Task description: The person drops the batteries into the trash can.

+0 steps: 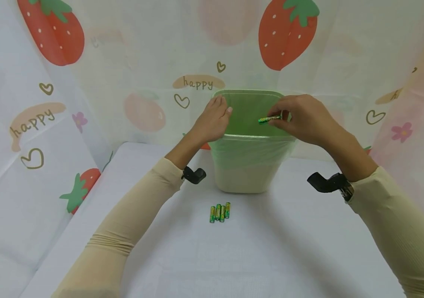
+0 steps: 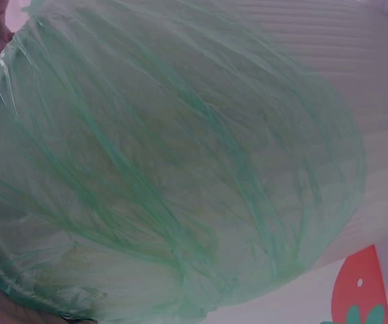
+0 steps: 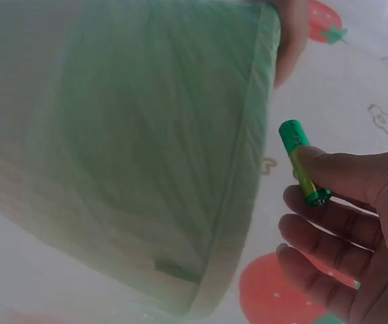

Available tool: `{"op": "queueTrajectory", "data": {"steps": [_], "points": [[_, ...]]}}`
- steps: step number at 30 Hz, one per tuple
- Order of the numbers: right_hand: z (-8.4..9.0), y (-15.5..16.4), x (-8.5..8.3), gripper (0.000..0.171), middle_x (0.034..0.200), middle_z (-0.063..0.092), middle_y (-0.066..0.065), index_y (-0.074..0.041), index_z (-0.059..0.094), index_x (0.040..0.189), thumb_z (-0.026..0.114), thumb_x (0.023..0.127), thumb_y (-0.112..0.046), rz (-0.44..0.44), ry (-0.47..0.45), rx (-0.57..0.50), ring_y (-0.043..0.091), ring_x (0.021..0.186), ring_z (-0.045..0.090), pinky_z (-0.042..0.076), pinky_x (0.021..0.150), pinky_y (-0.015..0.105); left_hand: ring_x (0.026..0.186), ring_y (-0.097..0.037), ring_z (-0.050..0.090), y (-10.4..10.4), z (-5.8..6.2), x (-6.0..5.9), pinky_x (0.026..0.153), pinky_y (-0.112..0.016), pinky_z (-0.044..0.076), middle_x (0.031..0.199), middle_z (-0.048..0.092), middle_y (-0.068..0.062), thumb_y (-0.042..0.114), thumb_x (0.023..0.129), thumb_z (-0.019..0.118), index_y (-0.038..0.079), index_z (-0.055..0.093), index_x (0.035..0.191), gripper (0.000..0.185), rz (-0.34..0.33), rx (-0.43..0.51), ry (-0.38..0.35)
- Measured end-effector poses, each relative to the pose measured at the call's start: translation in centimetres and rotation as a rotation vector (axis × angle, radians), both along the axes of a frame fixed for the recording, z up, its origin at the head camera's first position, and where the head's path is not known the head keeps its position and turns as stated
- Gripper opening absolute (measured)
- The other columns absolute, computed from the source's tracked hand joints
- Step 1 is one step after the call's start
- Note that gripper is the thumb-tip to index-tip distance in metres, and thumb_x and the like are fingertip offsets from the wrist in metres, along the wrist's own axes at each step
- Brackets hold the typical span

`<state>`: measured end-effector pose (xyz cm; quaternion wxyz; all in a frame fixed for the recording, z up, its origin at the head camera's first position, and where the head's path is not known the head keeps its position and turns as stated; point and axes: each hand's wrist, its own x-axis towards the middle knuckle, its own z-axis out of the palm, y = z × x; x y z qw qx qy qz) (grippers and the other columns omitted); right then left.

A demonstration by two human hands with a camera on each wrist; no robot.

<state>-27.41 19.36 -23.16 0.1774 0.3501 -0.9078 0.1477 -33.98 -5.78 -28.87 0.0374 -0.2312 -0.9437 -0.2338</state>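
A pale trash bin [image 1: 245,174] lined with a thin green plastic bag [image 1: 251,151] stands upright on the table. My left hand [image 1: 213,118] grips the bin's left rim, over the folded edge of the bag. My right hand [image 1: 303,118] pinches a green battery [image 1: 269,119] between thumb and fingers, and in the head view the battery overlaps the bin's mouth. In the right wrist view the battery [image 3: 304,163] sticks out past the thumb, beside the rim, with the other fingers loosely bent. Several similar green batteries [image 1: 220,212] lie side by side in front of the bin.
A white cloth [image 1: 212,265] covers the table. Behind and at the sides hang pale sheets [image 1: 141,58] printed with strawberries, hearts and the word "happy". Black wrist cameras [image 1: 327,182] sit on both forearms.
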Motion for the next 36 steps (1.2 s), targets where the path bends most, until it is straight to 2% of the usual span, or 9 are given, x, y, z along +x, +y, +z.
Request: {"op": "queueTrajectory", "data": {"steps": [20,29,36], "points": [[-2.3,-0.4,-4.1,0.013,0.090,0.075,0.004,-0.008,0.080,0.099,0.082,0.086,-0.008,-0.067,-0.119,0.008,0.019,0.075,0.064,0.050,0.065,0.036,0.156,-0.030,-0.004,0.0,0.3,0.2,0.126,-0.032,-0.002,0.168,0.002,-0.022,0.031,0.114,0.016,-0.008,0.008,0.159,0.061,0.002,-0.006,-0.020],[-2.6,-0.2,-4.5,0.026,0.092,0.073,0.007,-0.006,0.075,0.116,0.078,0.090,-0.007,-0.103,-0.107,0.013,0.023,0.080,0.065,0.051,0.069,0.040,0.156,-0.029,-0.005,0.0,0.2,0.1,0.126,-0.032,-0.002,0.168,0.002,-0.021,0.032,0.114,0.016,-0.008,0.007,0.159,0.060,0.000,-0.005,-0.027],[-2.3,0.1,-4.0,0.024,0.092,0.072,0.007,-0.006,0.075,0.114,0.078,0.090,-0.006,-0.089,-0.096,-0.012,0.023,0.081,0.064,0.050,0.069,0.040,0.156,-0.029,-0.004,0.0,0.2,0.1,0.125,-0.032,-0.004,0.168,0.002,-0.022,0.032,0.114,0.015,-0.009,0.007,0.159,0.061,0.002,-0.002,-0.026]]}}
